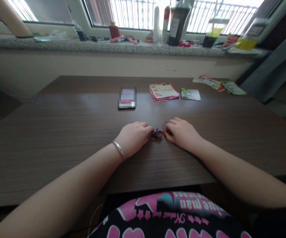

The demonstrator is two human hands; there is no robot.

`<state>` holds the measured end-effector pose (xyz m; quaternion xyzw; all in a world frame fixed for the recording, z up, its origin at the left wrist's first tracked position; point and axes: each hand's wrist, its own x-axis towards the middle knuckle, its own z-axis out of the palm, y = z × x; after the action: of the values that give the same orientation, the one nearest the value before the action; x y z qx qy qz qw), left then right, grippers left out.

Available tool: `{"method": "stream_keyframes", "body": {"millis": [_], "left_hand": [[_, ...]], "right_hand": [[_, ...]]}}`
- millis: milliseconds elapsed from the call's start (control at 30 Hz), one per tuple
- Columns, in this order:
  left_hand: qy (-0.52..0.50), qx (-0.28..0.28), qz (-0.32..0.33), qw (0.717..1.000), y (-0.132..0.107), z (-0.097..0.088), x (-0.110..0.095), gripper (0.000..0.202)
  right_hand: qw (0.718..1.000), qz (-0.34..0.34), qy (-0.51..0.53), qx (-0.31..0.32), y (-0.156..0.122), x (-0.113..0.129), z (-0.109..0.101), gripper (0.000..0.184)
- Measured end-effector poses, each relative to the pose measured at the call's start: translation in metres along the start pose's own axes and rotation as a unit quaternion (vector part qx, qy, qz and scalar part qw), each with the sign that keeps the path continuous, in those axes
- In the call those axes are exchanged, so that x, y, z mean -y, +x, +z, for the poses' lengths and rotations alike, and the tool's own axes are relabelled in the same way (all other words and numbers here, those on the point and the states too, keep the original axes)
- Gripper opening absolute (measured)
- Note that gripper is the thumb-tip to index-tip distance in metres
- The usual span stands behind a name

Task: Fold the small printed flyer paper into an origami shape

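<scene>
Printed shirt (172, 215) nearest. Left hand (134, 137) pinches left edge of small crumpled patterned piece (156, 135) on worktop (70, 125); right hand (181, 132), fingers curled, looks pinched on its right end. Handling seems under way: piece bunched, not flat, not yet released.

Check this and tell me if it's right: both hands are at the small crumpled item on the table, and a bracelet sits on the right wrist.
One thing is wrong: the bracelet sits on the left wrist, not the right, as the head view shows. The left hand and right hand are indeed both at the small crumpled item on the table.
</scene>
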<state>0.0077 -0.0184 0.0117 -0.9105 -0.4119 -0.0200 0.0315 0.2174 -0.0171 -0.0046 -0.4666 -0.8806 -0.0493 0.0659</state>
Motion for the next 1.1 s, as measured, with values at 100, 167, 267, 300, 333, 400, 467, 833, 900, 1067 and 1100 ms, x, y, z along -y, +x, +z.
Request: {"method": "stream_keyframes", "body": {"millis": [100,167,267,300,333,400,467,833,900,1067,1100], "left_hand": [[0.0,0.008,0.009,1.0,0.0004,0.0,0.0013,0.021],[-0.002,0.009,0.01,1.0,0.0009,0.0004,0.002,0.021],[-0.006,0.004,0.009,1.0,0.0023,0.0019,0.0025,0.02],[-0.007,0.002,0.009,1.0,0.0027,0.0024,0.0026,0.019],[-0.007,0.0,0.008,1.0,0.0031,0.0029,0.0027,0.018],[-0.008,-0.002,0.005,1.0,0.0035,0.0036,0.0028,0.017],[-0.009,-0.004,0.004,1.0,0.0035,0.0039,0.003,0.016],[-0.019,0.002,-0.005,1.0,0.0022,0.0032,0.0047,0.011],[-0.018,0.011,-0.006,1.0,0.0012,0.0021,0.0057,0.01],[0.007,0.016,-0.022,1.0,-0.0015,-0.0011,0.0069,0.011],[0.01,0.017,-0.023,1.0,-0.0017,-0.0012,0.0069,0.011]], "right_hand": [[1.0,0.002,0.002,-0.002,-0.0005,0.0,-0.0003,0.014],[1.0,0.006,0.008,-0.007,-0.0007,-0.0005,-0.0004,0.013],[0.999,0.012,0.035,-0.014,-0.0012,-0.0024,0.0001,0.01],[0.999,0.013,0.045,-0.015,-0.0015,-0.0033,0.0003,0.008],[0.998,0.012,0.054,-0.014,-0.0017,-0.0043,0.0005,0.007],[0.998,0.013,0.064,-0.012,-0.0022,-0.0063,0.0007,0.007],[0.998,0.018,0.067,-0.009,-0.0024,-0.008,0.0008,0.007],[0.999,-0.023,0.032,0.004,0.0003,-0.0081,0.0007,0.011],[0.999,-0.019,0.035,-0.001,0.0,-0.0078,0.0013,0.01],[0.998,-0.001,0.06,-0.016,-0.0023,-0.0076,0.0023,0.007],[0.997,0.002,0.07,-0.019,-0.0028,-0.0075,0.0024,0.006]]}}
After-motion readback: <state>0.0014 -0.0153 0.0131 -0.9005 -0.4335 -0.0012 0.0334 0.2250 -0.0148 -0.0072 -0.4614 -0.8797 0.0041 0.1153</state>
